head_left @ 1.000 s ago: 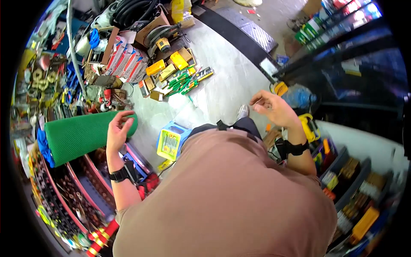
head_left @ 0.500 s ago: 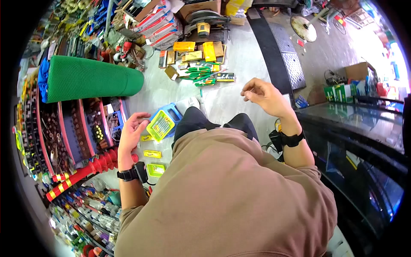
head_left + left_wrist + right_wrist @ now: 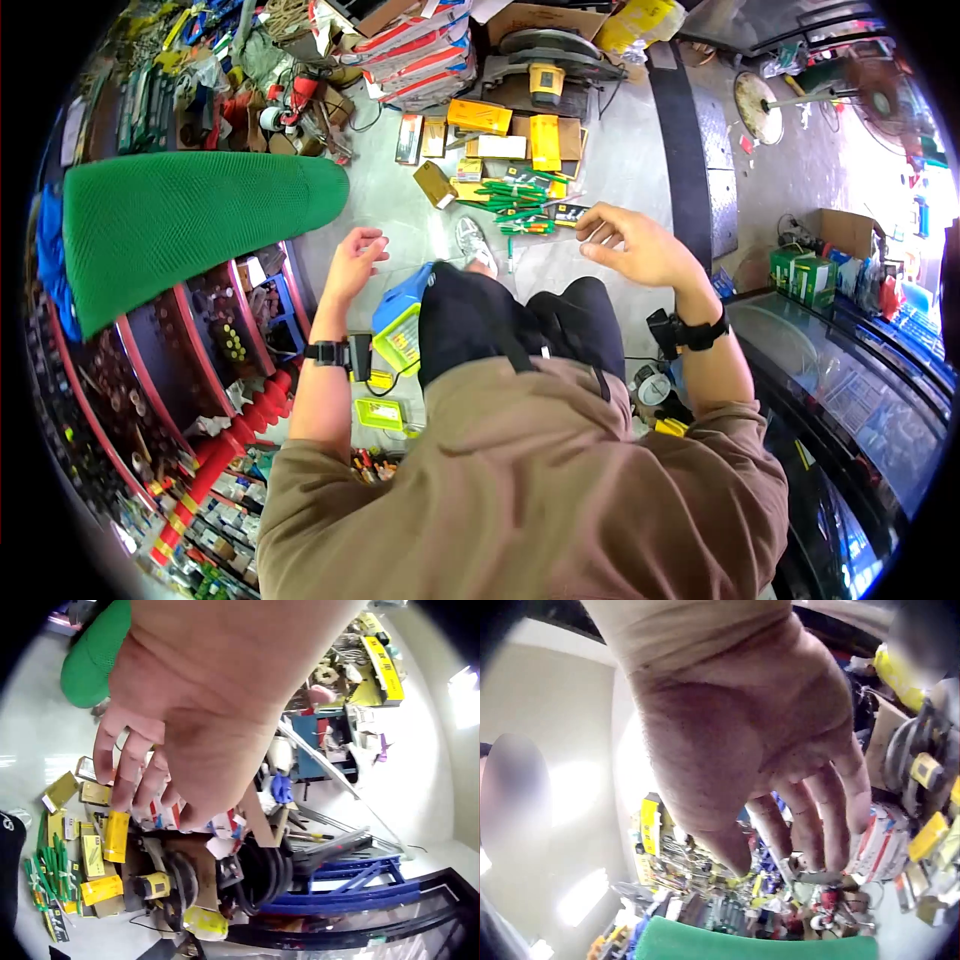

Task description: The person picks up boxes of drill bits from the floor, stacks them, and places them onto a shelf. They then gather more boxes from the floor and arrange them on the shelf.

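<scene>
My left hand (image 3: pixel 355 265) hangs in the air with loosely bent fingers and holds nothing. It is nearest to a blue container (image 3: pixel 398 297) and a lime-green tray (image 3: pixel 403 342) beside my leg. In the left wrist view the palm shows bare, fingers (image 3: pixel 129 766) apart. On the other side, my right hand (image 3: pixel 640 248) also hovers with relaxed fingers and an empty palm, as the right wrist view shows. Ahead on the floor lie bundled green sticks (image 3: pixel 512 200) among yellow boxes (image 3: pixel 545 142). A green mesh roll (image 3: pixel 200 200) stretches out to the left.
A cut-off saw (image 3: pixel 547 82) stands behind the boxes, next to stacked white-and-red packs (image 3: pixel 425 65). Red-edged shelves (image 3: pixel 150 385) with small parts line the left. To the right is a glass-topped counter (image 3: pixel 820 345). Another lime-green tray (image 3: pixel 379 413) lies low on the floor.
The view has swung to the right and the body has come closer to the boxes and green sticks. A foot has stepped forward. Both hands stay empty and raised.
</scene>
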`<state>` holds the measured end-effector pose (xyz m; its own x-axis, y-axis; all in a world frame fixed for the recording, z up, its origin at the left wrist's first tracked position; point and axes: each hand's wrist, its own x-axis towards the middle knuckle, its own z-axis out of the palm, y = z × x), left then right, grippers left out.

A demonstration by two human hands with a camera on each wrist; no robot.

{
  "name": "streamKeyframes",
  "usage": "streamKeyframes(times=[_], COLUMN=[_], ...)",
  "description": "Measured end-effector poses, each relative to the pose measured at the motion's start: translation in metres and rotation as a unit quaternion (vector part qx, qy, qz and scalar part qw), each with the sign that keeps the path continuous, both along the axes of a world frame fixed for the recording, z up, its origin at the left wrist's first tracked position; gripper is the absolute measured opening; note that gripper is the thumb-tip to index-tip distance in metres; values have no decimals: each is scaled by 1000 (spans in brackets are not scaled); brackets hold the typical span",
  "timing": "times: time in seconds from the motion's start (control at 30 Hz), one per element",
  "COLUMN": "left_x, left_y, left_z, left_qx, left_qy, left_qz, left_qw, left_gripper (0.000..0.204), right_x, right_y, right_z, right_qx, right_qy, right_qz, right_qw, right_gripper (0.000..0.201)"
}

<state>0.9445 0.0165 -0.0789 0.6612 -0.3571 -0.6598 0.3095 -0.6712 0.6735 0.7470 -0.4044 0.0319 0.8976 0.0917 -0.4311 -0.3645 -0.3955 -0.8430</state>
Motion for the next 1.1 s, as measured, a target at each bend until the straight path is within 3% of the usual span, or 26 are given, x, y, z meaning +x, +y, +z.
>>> streamKeyframes(times=[0.07,0.13,0.2,0.23,0.3,0.33,0.37,0.47,0.5,0.53,0.63,0.7,0.73,0.8,0.87,0.93,1.0,1.03,1.1], left_x=[36,59,73,80,88,90,95,111,116,122,145,146,148,150,143,139,125,119,119], left_y=[-8,-23,-35,-43,-48,-51,-53,-76,-67,-77,-91,-105,-107,-108,-110,-90,-55,-40,-23], left_z=[-55,-110,-173,-202,-285,-329,-372,-464,-515,-536,-599,-628,-645,-672,-673,-694,-723,-739,-733], left_qx=[17,37,114,142,187,230,238,284,283,286,268,273,273,281,375,369,249,237,205], left_qy=[56,88,137,136,121,101,103,89,78,85,148,193,234,272,153,141,114,113,100], left_qz=[43,45,55,36,18,-2,-13,-35,-50,-48,11,22,30,25,54,90,154,151,143], left_qw=[997,994,983,980,975,968,966,954,955,953,952,942,933,920,913,914,949,953,963], left_gripper=[34,40,46,59,63,67,77,82,93,93,114,114,114,122,127,124,131,122,119], right_x=[50,94,121,135,152,162,170,189,201,206,216,228,235,250,258,259,258,251,239], right_y=[-15,-31,-47,-57,-69,-71,-74,-66,-60,-53,-39,-36,-32,-29,-23,-30,-35,-38,-48], right_z=[-59,-128,-226,-281,-398,-439,-481,-594,-619,-651,-737,-790,-802,-802,-791,-791,-780,-780,-770], right_qx=[11,-50,-95,-143,-199,-255,-277,-359,-364,-360,-452,-470,-491,-455,-456,-437,-381,-362,-341], right_qy=[24,92,91,79,72,60,114,111,136,139,-61,-94,-127,-64,49,29,44,34,53], right_qz=[-16,-20,7,32,67,100,123,163,168,173,108,110,106,125,167,156,143,124,124], right_qw=[1000,994,991,986,975,960,946,912,906,906,883,871,856,879,873,885,912,923,930], right_gripper=[33,34,35,36,37,39,45,55,68,68,81,82,83,79,75,75,81,82,84])
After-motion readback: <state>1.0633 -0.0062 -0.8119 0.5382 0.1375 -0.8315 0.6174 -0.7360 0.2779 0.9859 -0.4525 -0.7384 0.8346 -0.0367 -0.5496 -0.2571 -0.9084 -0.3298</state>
